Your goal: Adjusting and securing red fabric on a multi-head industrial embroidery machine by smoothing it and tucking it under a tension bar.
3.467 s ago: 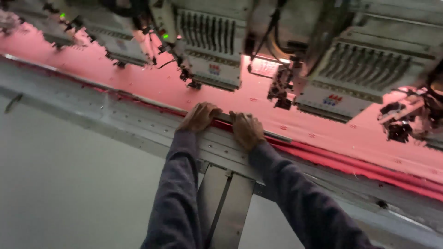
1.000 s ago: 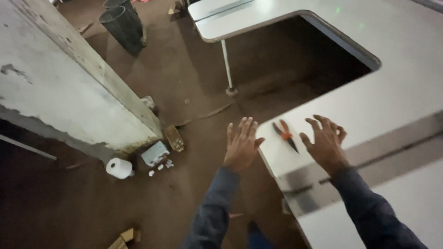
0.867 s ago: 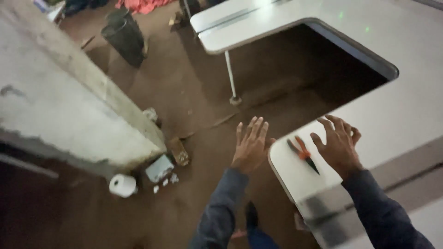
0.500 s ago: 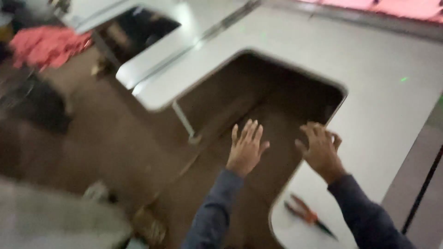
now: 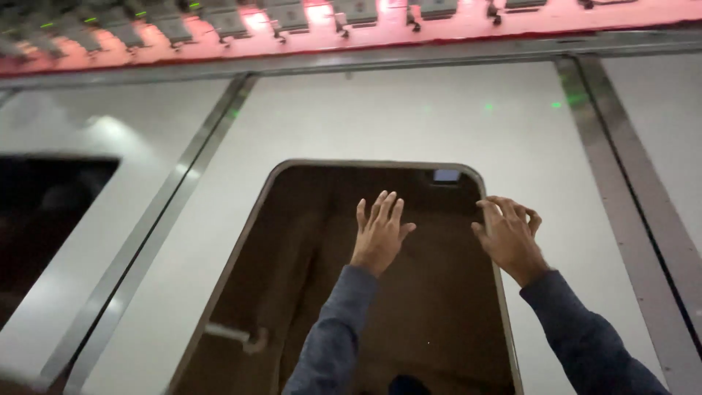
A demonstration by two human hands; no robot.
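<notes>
My left hand [image 5: 380, 232] is raised with fingers spread, holding nothing, over a dark rounded cutout [image 5: 351, 322] in a white table top [image 5: 409, 117]. My right hand [image 5: 508, 235] hovers with fingers loosely curled and apart, empty, above the right edge of the cutout. Both arms wear grey-blue sleeves. Beyond the table, a strip of pink-red fabric [image 5: 351, 33] lies under a row of embroidery machine heads [image 5: 219, 18].
Metal rails [image 5: 146, 241] run diagonally across the white table on the left, and another rail [image 5: 629, 190] on the right. A second dark opening [image 5: 44, 227] sits at the far left. A table leg [image 5: 234, 336] shows inside the cutout.
The view has swung up from the floor and table corner to the cutout and the machine heads. Both hands stay raised and empty; the pliers are out of view.
</notes>
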